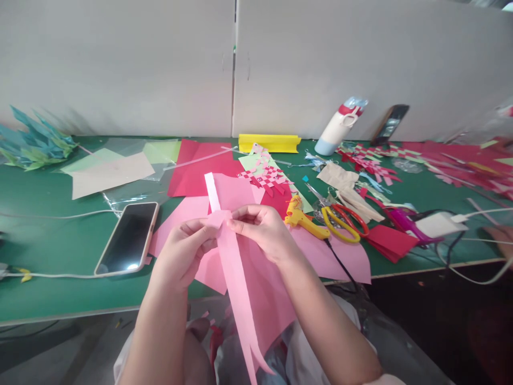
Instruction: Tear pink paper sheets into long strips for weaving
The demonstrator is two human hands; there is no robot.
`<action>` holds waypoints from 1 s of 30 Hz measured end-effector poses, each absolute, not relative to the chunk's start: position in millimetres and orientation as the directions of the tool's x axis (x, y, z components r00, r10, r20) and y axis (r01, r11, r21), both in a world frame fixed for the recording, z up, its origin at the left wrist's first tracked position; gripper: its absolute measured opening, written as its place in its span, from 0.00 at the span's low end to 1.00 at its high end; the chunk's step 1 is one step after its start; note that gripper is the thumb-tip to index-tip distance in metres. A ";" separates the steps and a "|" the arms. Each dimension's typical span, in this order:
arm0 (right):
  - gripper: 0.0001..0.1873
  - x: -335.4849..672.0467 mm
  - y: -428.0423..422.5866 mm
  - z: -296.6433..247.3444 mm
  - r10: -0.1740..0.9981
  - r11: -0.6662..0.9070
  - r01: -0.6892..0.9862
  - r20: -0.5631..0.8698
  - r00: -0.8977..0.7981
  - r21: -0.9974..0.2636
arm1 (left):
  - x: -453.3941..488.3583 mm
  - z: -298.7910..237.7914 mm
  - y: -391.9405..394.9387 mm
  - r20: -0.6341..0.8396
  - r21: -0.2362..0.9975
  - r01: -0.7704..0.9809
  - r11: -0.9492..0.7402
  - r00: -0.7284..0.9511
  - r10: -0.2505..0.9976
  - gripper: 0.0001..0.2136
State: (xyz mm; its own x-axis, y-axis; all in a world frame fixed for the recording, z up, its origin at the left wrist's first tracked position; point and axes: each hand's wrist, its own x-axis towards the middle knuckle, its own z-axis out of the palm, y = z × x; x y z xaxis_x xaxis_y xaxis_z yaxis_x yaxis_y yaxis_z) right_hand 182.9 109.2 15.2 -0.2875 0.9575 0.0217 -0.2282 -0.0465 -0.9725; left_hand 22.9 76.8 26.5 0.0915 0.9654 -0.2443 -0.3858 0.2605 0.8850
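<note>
My left hand (182, 248) pinches the folded upper end of a long pink paper strip (236, 272) between thumb and fingers. From the other side, my right hand (262, 230) pinches the same fold. The strip hangs toward my lap, and its lower end is split into curved points. Past my fingertips, a narrow white strip (212, 193) points away from me; whether it joins the pink one is hidden. Under my hands lie larger pink paper sheets (266, 289), partly over the table edge. Just beyond them rest red paper (196, 168) and woven pink-and-red paper fish (266, 176).
A phone (128, 238) lies left of my hands. At right are a yellow glue gun (304, 219), scissors (340, 222), red paper pieces (390, 241) and a white charger (438, 223) with cables. A bottle (339, 128) stands near the cabinet wall (320, 64).
</note>
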 end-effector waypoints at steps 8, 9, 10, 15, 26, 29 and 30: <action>0.10 182.9 111.1 12.8 0.948 -0.018 -0.268 0.069 -0.309 -0.963 | 24.9 29.4 76.0 -0.236 0.859 -0.440 0.261 0.112 0.965 0.06; 0.10 183.0 111.0 12.9 0.946 -0.017 -0.273 0.073 -0.315 -0.962 | 25.0 29.4 76.1 -0.230 0.860 -0.440 0.258 0.116 0.966 0.06; 0.10 183.1 110.9 13.0 0.945 -0.015 -0.275 0.076 -0.319 -0.961 | 25.1 29.4 76.1 -0.224 0.861 -0.441 0.254 0.119 0.967 0.06; 0.09 182.1 110.3 12.9 0.954 -0.026 -0.280 0.060 -0.295 -0.960 | 23.8 30.2 76.3 -0.245 0.873 -0.405 0.272 0.119 0.962 0.06; 0.11 183.8 110.3 11.9 0.953 -0.095 -0.225 -0.022 -0.303 -0.970 | 23.5 31.6 75.6 -0.284 0.909 -0.303 0.286 0.052 0.957 0.05; 0.12 183.6 110.8 10.5 0.952 -0.087 -0.234 -0.012 -0.306 -0.968 | 22.8 29.4 76.3 -0.281 0.908 -0.311 0.282 0.051 0.958 0.05; 0.12 183.3 111.0 10.0 0.949 -0.086 -0.247 -0.004 -0.314 -0.965 | 22.7 28.8 76.5 -0.278 0.905 -0.318 0.281 0.056 0.959 0.05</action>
State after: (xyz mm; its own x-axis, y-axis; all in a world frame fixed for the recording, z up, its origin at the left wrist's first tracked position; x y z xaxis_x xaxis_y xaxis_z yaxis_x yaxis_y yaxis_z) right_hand 183.3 111.0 10.0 -0.3142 0.9493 -0.0042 -0.2474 -0.0862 -0.9651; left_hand 22.7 76.5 28.8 0.0561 0.9590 -0.2780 -0.3185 0.2811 0.9053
